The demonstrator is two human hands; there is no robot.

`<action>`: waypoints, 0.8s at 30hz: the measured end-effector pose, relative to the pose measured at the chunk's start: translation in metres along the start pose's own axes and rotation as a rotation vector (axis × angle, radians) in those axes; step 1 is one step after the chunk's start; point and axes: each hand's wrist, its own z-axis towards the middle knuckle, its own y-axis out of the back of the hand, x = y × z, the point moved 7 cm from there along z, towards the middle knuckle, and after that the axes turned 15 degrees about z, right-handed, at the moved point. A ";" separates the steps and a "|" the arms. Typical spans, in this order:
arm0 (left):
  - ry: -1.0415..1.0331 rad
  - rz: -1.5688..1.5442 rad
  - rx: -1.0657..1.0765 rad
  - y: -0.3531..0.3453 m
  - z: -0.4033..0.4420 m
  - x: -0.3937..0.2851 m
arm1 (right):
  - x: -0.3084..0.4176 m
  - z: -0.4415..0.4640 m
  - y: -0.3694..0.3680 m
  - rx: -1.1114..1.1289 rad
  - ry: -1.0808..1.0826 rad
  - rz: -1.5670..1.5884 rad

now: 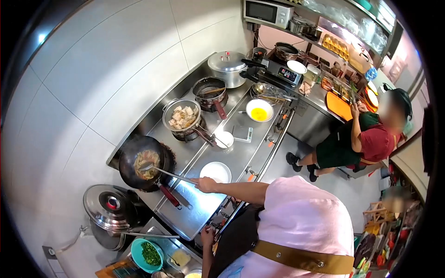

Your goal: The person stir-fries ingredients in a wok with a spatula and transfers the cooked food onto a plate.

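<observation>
My right hand (207, 185) is closed around the long handle of a metal ladle (181, 177). The ladle's head rests among sliced food (146, 163) in a dark wok (127, 162), which steams a little. The wok's red handle (169, 196) points toward the stove's front. Low at the stove's front edge, my left hand (207, 236) has its fingers curled at a burner knob, partly hidden. A white plate (216, 173) lies on the steel stove top (199, 204) just beyond my right hand.
A pan of pale chunks (182, 116), an empty dark pan (209, 88) and a pressure cooker (227, 69) stand along the wall. A bowl of yellow liquid (259, 110) sits at right. A turquoise bowl of chopped greens (147, 255) is lower left. A co-worker (371, 134) stands at the far counter.
</observation>
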 end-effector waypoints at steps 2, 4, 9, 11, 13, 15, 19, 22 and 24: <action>-0.007 0.106 0.048 -0.001 0.007 0.002 | -0.009 0.002 -0.006 -0.012 0.028 0.023; -0.049 0.246 0.059 -0.002 0.012 -0.004 | -0.002 -0.014 0.002 0.045 -0.085 0.174; -0.107 0.337 0.183 -0.022 0.023 -0.003 | -0.007 -0.021 0.004 0.085 -0.166 0.242; -0.168 0.342 0.212 -0.025 0.009 -0.024 | -0.004 -0.026 0.009 0.087 -0.204 0.262; -0.168 0.275 0.248 -0.037 0.004 -0.025 | -0.006 -0.026 0.004 0.082 -0.191 0.252; -0.295 0.457 0.226 -0.044 0.012 -0.015 | -0.015 -0.024 -0.002 0.083 -0.192 0.338; -0.311 0.449 0.163 -0.054 0.019 0.008 | -0.023 -0.017 -0.004 0.115 -0.242 0.367; -0.196 0.357 0.217 -0.081 0.049 0.068 | -0.035 -0.007 -0.003 0.113 -0.240 0.259; -0.316 0.486 0.274 -0.068 0.021 0.039 | -0.036 -0.004 0.001 0.083 -0.198 0.194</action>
